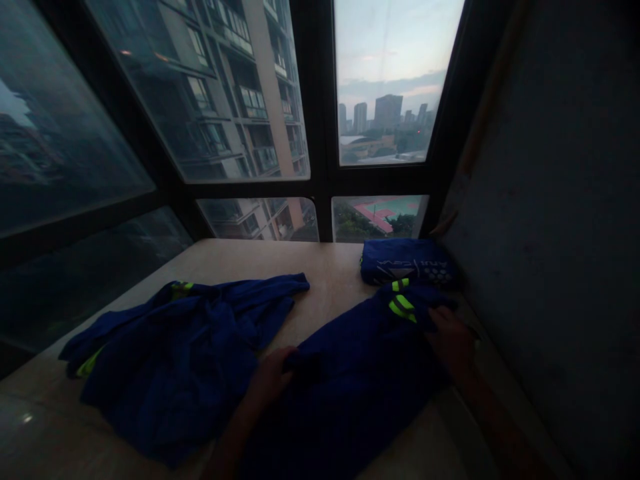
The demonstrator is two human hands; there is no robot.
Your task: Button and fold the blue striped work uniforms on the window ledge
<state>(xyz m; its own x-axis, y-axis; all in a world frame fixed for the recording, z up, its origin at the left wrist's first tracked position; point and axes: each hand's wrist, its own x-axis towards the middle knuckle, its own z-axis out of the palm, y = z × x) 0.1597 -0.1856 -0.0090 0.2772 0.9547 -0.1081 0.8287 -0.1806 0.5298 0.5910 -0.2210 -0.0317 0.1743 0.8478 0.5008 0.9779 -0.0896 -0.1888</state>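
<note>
A dark blue garment (360, 360) with bright yellow-green stripes lies spread in front of me; its exact kind is hard to make out in the dim light. My left hand (273, 375) is closed on its left edge, fingers curled over the cloth. At the upper right, by the stripes, my right hand (450, 333) pinches the garment's other edge. A second blue garment (185, 360), also with yellow-green bands, lies crumpled to the left. Beyond my right hand rests a folded blue bundle (405, 259) with pale printed lettering.
The pale stone-like ledge (330, 273) sits beneath tall windows with a dark frame (323, 180). A dark wall (545, 220) closes off the right side. Through the glass, buildings (250, 87) and a sports court stand outside.
</note>
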